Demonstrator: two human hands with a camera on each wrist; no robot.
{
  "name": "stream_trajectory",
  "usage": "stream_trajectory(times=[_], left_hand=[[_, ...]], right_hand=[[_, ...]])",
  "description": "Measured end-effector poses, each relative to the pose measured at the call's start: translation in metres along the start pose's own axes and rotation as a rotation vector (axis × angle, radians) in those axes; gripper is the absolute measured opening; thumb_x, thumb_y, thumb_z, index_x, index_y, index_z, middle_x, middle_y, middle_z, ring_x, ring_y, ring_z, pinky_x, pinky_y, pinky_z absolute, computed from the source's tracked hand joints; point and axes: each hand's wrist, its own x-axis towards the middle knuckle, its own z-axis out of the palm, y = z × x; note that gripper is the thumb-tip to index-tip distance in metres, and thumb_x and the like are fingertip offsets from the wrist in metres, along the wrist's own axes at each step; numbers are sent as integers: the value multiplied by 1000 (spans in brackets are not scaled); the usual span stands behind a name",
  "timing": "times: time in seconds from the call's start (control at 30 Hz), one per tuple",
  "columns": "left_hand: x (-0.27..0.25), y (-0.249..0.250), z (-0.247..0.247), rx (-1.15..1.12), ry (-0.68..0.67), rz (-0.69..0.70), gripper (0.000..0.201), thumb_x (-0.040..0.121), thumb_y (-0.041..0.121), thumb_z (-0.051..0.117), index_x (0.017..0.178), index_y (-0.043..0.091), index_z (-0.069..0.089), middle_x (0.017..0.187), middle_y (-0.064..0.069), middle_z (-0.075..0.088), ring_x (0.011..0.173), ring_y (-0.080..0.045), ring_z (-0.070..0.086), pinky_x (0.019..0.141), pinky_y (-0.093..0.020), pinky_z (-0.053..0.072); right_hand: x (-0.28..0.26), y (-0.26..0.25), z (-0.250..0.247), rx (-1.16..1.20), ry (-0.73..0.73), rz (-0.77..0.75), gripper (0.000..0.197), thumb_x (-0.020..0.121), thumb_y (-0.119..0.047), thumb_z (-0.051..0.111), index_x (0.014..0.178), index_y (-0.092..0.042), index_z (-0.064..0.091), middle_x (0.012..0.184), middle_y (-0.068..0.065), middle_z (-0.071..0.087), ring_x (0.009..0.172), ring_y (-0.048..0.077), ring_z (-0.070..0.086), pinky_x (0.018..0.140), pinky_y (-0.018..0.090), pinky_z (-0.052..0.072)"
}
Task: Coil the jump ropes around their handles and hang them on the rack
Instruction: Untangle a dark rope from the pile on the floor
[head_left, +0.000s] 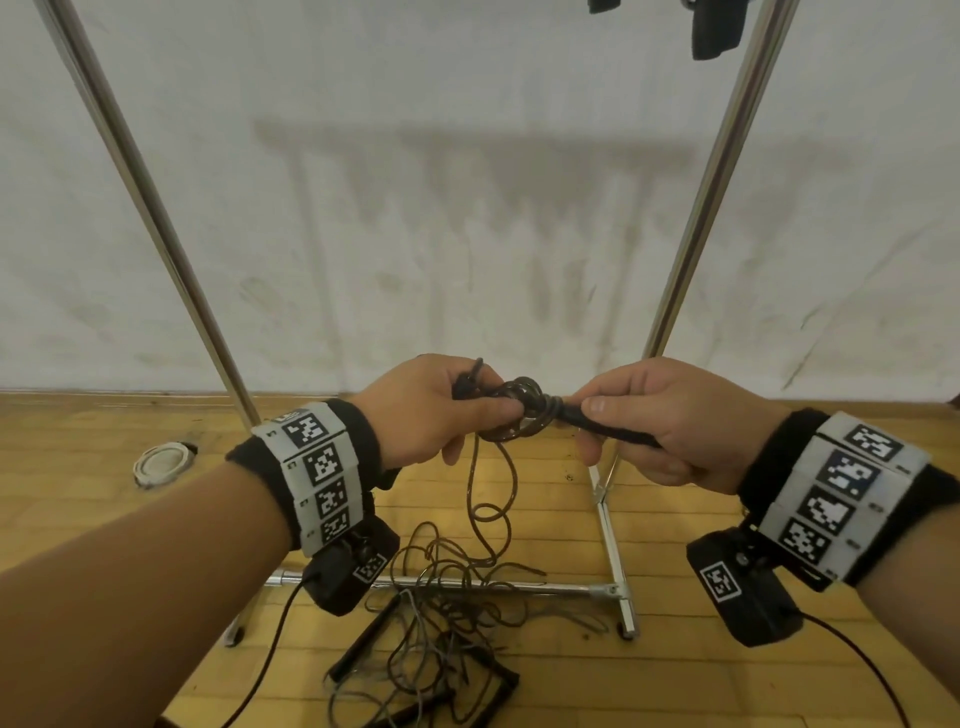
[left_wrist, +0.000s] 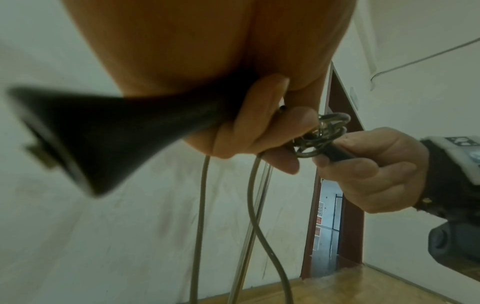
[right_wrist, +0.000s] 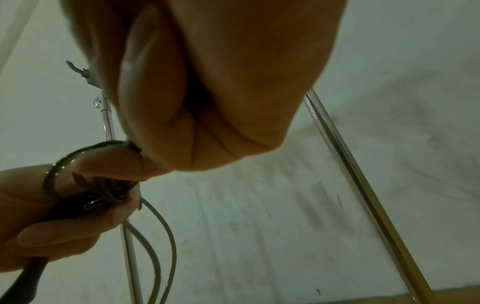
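In the head view my left hand (head_left: 470, 418) and right hand (head_left: 605, 431) meet at chest height in front of the rack (head_left: 714, 171). Each grips one black handle of a brown jump rope. The left handle (left_wrist: 116, 133) runs back along my palm; the right handle (head_left: 615, 428) points left. Between the hands several turns of rope form a coil (head_left: 524, 410) around the handle ends. My left thumb and fingers (left_wrist: 275, 133) press on the coil (left_wrist: 324, 131). The loose rope (head_left: 488, 499) hangs down to the floor.
A tangle of more ropes and black handles (head_left: 441, 639) lies on the wooden floor by the rack's base bar (head_left: 493, 586). The left rack post (head_left: 145, 218) leans up. Dark items (head_left: 717, 26) hang at the top. A white round fitting (head_left: 161, 462) sits in the floor.
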Motion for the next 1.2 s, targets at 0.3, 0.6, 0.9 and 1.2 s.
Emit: stream_trajectory(times=[0.3, 0.6, 0.9, 1.2], left_hand=[[1, 14, 9, 104, 31, 21, 20, 104, 46, 60, 94, 33, 70, 56, 9, 69, 41, 3, 52, 45, -7, 35], [1, 27, 10, -54, -76, 21, 19, 108, 37, 56, 104, 26, 70, 90, 7, 82, 52, -7, 64, 42, -12, 39], [0, 31, 34, -161, 16, -90, 49, 106, 34, 59, 151, 33, 38, 96, 0, 78, 71, -20, 79, 46, -21, 48], [-5, 44, 49, -257, -88, -137, 20, 109, 36, 54, 123, 21, 53, 101, 2, 82, 79, -32, 80, 49, -27, 51]], right_hand=[[3, 13, 5, 340, 37, 39, 25, 107, -13, 45, 117, 4, 62, 82, 18, 67, 33, 8, 33, 34, 19, 21], [2, 4, 14, 541, 64, 50, 28, 106, -14, 47, 131, -5, 53, 80, 19, 62, 31, 8, 31, 36, 20, 13], [18, 2, 51, 302, 411, 6, 26, 105, -14, 39, 116, -25, 60, 70, 9, 55, 40, 14, 34, 40, 22, 22], [31, -3, 58, 415, 882, -18, 28, 98, -35, 42, 100, -23, 67, 108, 7, 66, 97, 24, 62, 72, 38, 52]])
